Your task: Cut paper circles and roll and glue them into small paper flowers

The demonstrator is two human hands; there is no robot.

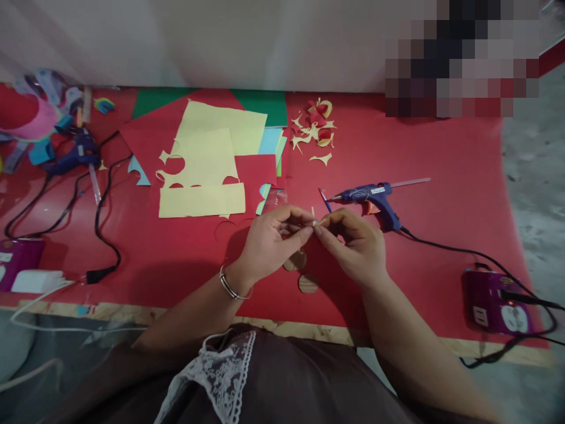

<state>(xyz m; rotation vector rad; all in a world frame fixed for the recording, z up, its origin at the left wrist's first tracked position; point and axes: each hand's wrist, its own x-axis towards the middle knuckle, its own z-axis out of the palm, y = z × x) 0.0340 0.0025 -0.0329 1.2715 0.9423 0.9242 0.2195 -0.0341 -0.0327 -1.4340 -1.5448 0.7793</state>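
Note:
My left hand (278, 235) and my right hand (355, 241) meet over the middle of the red table. Thumb and fingers of both are pinched together at a small pale piece (315, 222), too small and covered to name. Below them lie two round wooden discs (308, 284), the upper one partly hidden by my left hand. Just beyond my right hand a blue glue gun (366, 193) rests on its side, a clear glue stick (412, 182) poking out of its back. A thin blue tool (325, 200) lies by its nozzle.
Yellow sheets with round cutouts (205, 147) lie on red and green sheets at the left. Behind my hands is a heap of scraps (315, 123). A second glue gun (79, 153) and its black cord lie far left. A purple power box (497, 300) with cords stands at right.

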